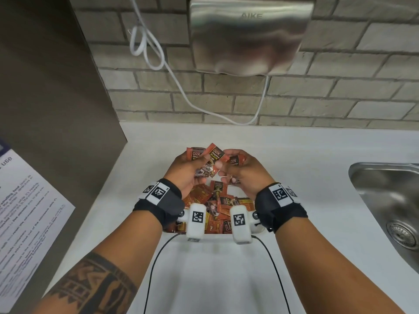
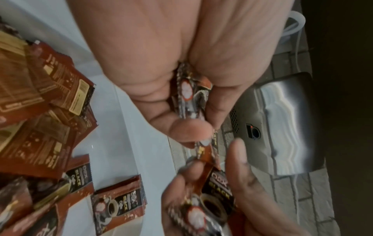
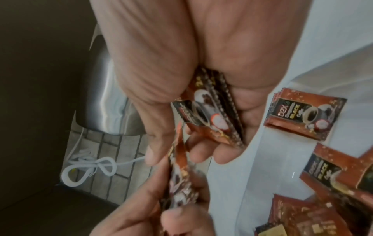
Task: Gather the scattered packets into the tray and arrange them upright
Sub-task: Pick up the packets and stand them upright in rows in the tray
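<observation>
Both hands hover over a white tray (image 1: 217, 235) heaped with red-brown coffee packets (image 1: 217, 207). My left hand (image 1: 204, 162) grips a few packets (image 1: 196, 155) fanned upward; in the left wrist view its fingers curl round that bundle (image 2: 187, 94). My right hand (image 1: 229, 159) holds another small bundle (image 1: 237, 160), seen edge-on in its palm (image 3: 210, 115). One packet (image 1: 215, 154) stands between the two hands, pinched by thumbs from both sides. A small stack (image 3: 302, 116) lies flat on the white surface below, with several more heaped beside it (image 2: 40, 111).
A steel hand dryer (image 1: 247, 35) hangs on the brick wall ahead, its white cable (image 1: 158, 53) looping down to the counter. A steel sink (image 1: 390, 200) sits at the right. A brown panel with a paper notice (image 1: 22, 211) borders the left.
</observation>
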